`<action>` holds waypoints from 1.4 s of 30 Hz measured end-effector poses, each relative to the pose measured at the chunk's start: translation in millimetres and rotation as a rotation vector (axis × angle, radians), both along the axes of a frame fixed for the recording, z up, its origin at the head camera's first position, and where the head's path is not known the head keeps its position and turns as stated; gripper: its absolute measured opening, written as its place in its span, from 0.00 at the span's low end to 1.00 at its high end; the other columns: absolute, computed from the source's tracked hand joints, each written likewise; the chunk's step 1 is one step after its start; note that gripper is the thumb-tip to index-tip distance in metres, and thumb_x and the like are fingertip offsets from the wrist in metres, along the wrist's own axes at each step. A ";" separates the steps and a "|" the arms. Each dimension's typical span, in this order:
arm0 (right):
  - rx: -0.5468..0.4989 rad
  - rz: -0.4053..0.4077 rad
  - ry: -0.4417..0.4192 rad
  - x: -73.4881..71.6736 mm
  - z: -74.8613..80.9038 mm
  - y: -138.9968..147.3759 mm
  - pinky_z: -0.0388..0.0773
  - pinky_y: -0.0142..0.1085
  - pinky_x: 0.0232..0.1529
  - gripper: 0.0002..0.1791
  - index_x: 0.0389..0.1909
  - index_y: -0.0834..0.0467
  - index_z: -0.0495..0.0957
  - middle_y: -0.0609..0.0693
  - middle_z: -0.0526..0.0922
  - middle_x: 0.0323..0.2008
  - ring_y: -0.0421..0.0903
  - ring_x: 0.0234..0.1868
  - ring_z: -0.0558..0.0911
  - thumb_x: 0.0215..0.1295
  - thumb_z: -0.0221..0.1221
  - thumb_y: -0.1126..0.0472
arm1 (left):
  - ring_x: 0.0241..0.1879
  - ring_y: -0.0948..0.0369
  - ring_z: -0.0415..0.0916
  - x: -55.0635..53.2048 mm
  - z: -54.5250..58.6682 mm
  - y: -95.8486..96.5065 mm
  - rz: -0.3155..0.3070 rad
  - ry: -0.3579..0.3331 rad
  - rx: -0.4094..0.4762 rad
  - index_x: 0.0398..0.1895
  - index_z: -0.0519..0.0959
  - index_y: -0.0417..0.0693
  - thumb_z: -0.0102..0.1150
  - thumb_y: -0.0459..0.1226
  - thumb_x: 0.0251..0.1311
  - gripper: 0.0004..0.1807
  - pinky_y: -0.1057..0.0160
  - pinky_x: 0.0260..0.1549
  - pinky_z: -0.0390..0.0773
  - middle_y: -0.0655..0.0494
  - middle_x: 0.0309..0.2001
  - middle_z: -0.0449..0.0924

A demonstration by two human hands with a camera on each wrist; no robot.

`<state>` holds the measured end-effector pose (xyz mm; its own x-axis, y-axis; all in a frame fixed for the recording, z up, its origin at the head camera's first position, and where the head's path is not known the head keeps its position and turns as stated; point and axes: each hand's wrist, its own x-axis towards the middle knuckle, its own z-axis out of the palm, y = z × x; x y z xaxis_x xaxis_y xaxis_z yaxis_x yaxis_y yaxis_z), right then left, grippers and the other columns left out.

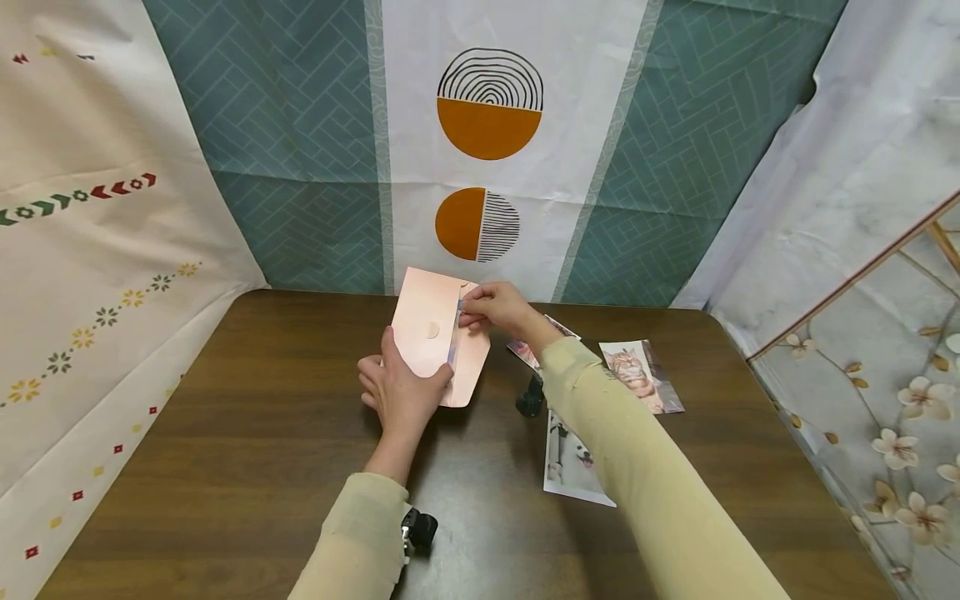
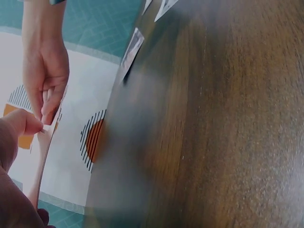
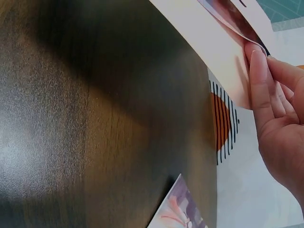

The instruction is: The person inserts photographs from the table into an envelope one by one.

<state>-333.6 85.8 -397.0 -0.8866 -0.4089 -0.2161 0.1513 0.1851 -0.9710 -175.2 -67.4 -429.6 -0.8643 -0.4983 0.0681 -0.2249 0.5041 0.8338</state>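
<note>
A pale pink envelope [image 1: 420, 308] is held up over the far middle of the table, its flap folded out to the right. My left hand [image 1: 405, 392] grips its lower left part, thumb across the front near the opening. At the opening, the fingers of my right hand [image 1: 498, 308] pinch the edge of a glossy photo [image 3: 228, 14]. Most of that photo is hidden inside the envelope; a purple and dark strip shows in the right wrist view.
On the wooden table [image 1: 262, 467] to the right lie a kitten picture [image 1: 630, 375], a black-and-white dog photo [image 1: 573, 467] partly under my right sleeve, and a pinkish picture [image 1: 522, 353]. A patterned cloth [image 1: 510, 125] hangs behind the table's far edge.
</note>
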 end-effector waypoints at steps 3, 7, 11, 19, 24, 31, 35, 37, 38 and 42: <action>-0.020 -0.021 -0.002 0.8 0.7 -2.6 0.87 0.33 0.35 0.09 0.51 0.72 0.80 0.53 0.88 0.30 0.43 0.30 0.89 0.77 0.60 0.70 | 0.64 0.39 0.56 -0.1 0.2 0.7 0.000 0.008 0.006 0.84 0.57 0.51 0.80 0.50 0.48 0.60 0.36 0.57 0.59 0.31 0.63 0.58; -0.033 -0.025 0.002 1.9 0.3 -1.7 0.88 0.36 0.36 0.09 0.51 0.73 0.80 0.54 0.88 0.30 0.43 0.29 0.89 0.77 0.61 0.70 | 0.64 0.39 0.56 -1.3 -0.9 0.7 0.000 0.007 0.013 0.84 0.56 0.51 0.80 0.50 0.49 0.61 0.36 0.57 0.59 0.31 0.63 0.58; -0.012 0.017 -0.002 2.2 -2.1 1.5 0.88 0.37 0.37 0.08 0.48 0.73 0.81 0.54 0.89 0.30 0.44 0.29 0.90 0.77 0.61 0.70 | 0.64 0.39 0.56 -1.9 -2.4 0.1 0.002 0.008 0.019 0.84 0.56 0.50 0.80 0.50 0.49 0.61 0.36 0.57 0.59 0.32 0.63 0.58; -0.005 0.030 -0.028 2.6 -5.2 0.0 0.88 0.36 0.36 0.06 0.47 0.73 0.80 0.55 0.88 0.29 0.44 0.29 0.90 0.77 0.59 0.72 | 0.64 0.39 0.56 -3.7 -4.0 2.2 0.002 0.018 0.023 0.84 0.57 0.49 0.80 0.49 0.49 0.60 0.36 0.56 0.59 0.31 0.63 0.58; -0.006 0.021 -0.041 1.8 -8.2 -1.7 0.88 0.36 0.34 0.06 0.47 0.72 0.80 0.55 0.88 0.29 0.44 0.29 0.89 0.78 0.58 0.72 | 0.64 0.38 0.56 -4.9 -4.7 3.6 0.005 0.015 0.028 0.83 0.58 0.48 0.80 0.49 0.48 0.60 0.36 0.56 0.59 0.31 0.63 0.58; 0.021 0.026 -0.031 2.2 -5.2 5.1 0.88 0.37 0.37 0.07 0.49 0.72 0.80 0.55 0.88 0.31 0.44 0.30 0.89 0.78 0.59 0.71 | 0.64 0.39 0.56 -6.5 -4.9 4.7 -0.004 0.016 0.031 0.84 0.57 0.49 0.81 0.49 0.48 0.60 0.36 0.57 0.58 0.31 0.63 0.58; 0.052 0.057 -0.013 1.9 0.4 13.7 0.88 0.39 0.40 0.09 0.50 0.73 0.80 0.56 0.89 0.35 0.44 0.33 0.90 0.78 0.58 0.70 | 0.64 0.39 0.56 -7.0 -6.4 5.5 -0.005 0.002 0.025 0.84 0.57 0.49 0.80 0.49 0.49 0.60 0.36 0.57 0.58 0.31 0.63 0.58; 0.058 0.063 -0.002 1.4 3.4 19.4 0.89 0.39 0.41 0.09 0.50 0.74 0.81 0.57 0.89 0.36 0.44 0.33 0.90 0.79 0.58 0.70 | 0.64 0.39 0.56 -7.6 -7.0 5.9 -0.006 -0.007 0.023 0.84 0.56 0.48 0.80 0.49 0.49 0.60 0.37 0.57 0.58 0.31 0.63 0.57; 0.061 0.064 0.003 1.0 4.9 22.6 0.89 0.39 0.41 0.10 0.50 0.74 0.81 0.57 0.90 0.36 0.44 0.33 0.90 0.78 0.58 0.70 | 0.64 0.39 0.56 -8.2 -7.2 6.2 -0.007 -0.011 0.024 0.84 0.56 0.48 0.80 0.48 0.49 0.60 0.37 0.57 0.58 0.31 0.63 0.57; 0.070 0.044 0.020 -1.0 10.7 37.1 0.89 0.41 0.43 0.10 0.51 0.75 0.80 0.58 0.90 0.36 0.44 0.33 0.91 0.78 0.59 0.70 | 0.64 0.39 0.55 -10.5 -7.6 7.2 -0.010 -0.016 0.027 0.84 0.56 0.49 0.80 0.48 0.49 0.61 0.37 0.58 0.58 0.32 0.63 0.57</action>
<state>-334.6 122.9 -386.3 -0.8726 -0.4319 -0.2280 0.1223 0.2587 -0.9582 -185.7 -60.2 -437.2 -0.8702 -0.4911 0.0410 -0.2335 0.4841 0.8433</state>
